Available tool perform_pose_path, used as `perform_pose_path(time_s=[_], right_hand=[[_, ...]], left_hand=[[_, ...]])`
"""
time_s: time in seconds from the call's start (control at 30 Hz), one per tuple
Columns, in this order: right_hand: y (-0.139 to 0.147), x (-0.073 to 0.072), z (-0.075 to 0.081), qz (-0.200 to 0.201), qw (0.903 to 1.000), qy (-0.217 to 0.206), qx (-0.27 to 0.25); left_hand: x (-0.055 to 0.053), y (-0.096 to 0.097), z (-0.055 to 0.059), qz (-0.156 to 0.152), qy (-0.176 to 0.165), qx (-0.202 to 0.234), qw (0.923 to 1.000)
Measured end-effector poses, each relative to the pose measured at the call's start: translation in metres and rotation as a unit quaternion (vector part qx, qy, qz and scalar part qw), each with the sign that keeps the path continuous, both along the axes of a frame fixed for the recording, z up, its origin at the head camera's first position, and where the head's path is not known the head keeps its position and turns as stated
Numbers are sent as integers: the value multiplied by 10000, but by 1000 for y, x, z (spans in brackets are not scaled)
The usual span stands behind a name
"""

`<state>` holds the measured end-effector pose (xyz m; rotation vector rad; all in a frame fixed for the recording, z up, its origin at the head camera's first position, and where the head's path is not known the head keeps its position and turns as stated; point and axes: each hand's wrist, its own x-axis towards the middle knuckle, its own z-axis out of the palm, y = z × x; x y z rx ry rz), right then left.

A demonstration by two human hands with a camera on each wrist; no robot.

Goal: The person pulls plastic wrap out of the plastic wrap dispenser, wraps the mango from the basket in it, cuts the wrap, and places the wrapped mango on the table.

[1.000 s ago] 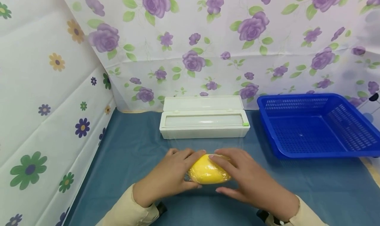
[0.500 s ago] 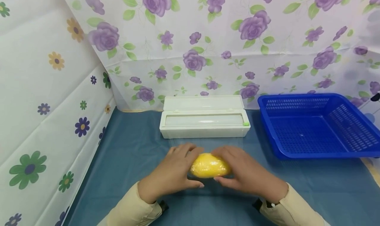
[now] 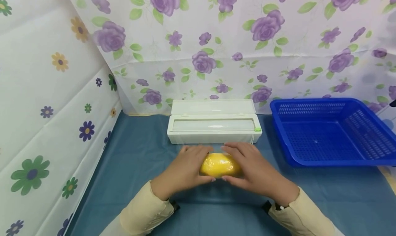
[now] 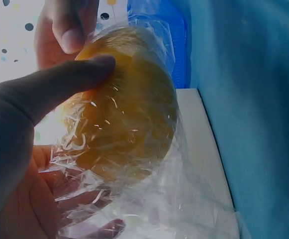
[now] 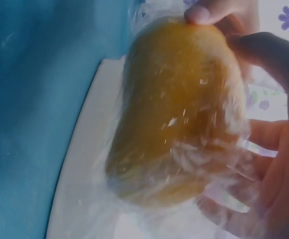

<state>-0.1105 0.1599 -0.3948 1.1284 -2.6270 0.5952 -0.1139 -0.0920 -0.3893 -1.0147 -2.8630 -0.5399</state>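
A yellow, mango-like fruit (image 3: 219, 165) is wrapped in clear cling film (image 4: 179, 199), with creases and loose film trailing from it in both wrist views. My left hand (image 3: 187, 169) holds its left end, thumb (image 4: 92, 72) on the near side and fingers behind the film. At the other end, my right hand (image 3: 255, 169) grips it the same way, its fingers partly hidden behind the fruit. Just beyond the hands stands a white cling film box (image 3: 215, 136), its lid raised and a roll (image 3: 213, 125) inside.
To the right of the box sits a blue plastic basket (image 3: 315, 139) with perforated sides. A blue-green cloth (image 3: 136, 150) covers the table. Flowered sheets (image 3: 185, 40) hang behind and on the left.
Both hands have moved forward with the fruit, nearer the white box. The fruit has turned between the fingers, and the right hand has closed in around its end.
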Motion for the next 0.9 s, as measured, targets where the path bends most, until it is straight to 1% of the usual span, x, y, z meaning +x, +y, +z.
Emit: perform_pose_path(time_s=[0.07,0.17,0.23,0.33,0.43,0.53,0.63,0.77,0.9], right_hand=[[-2,-2,1,-33,10000,70,9],[-5,-6,1,-51,10000,19,36],[-7,-10,1,-53,9999,-77,48],[-9,-17,0,-24,9994,-339,-38],[-10,-22,-2,-5,9982,-584,-148],[-10,-27,-3,-7,9972,-730,-167],[-9,-31,-4,5,9957,-903,-184],[-8,-36,-5,13,9922,-1212,-281],[-6,-41,-6,-30,9869,-1557,-429]], left_hand=[[-4,0,1,19,-202,81,9998],[-9,0,3,41,-455,162,9988],[-13,0,4,61,-573,159,9982],[-17,-1,6,95,-667,79,9977],[-20,-1,7,136,-655,7,9978],[-21,0,7,184,-554,-72,9983],[-20,3,8,213,-418,-51,9989],[-20,7,6,214,-240,23,9995],[-21,12,2,282,-118,-75,9995]])
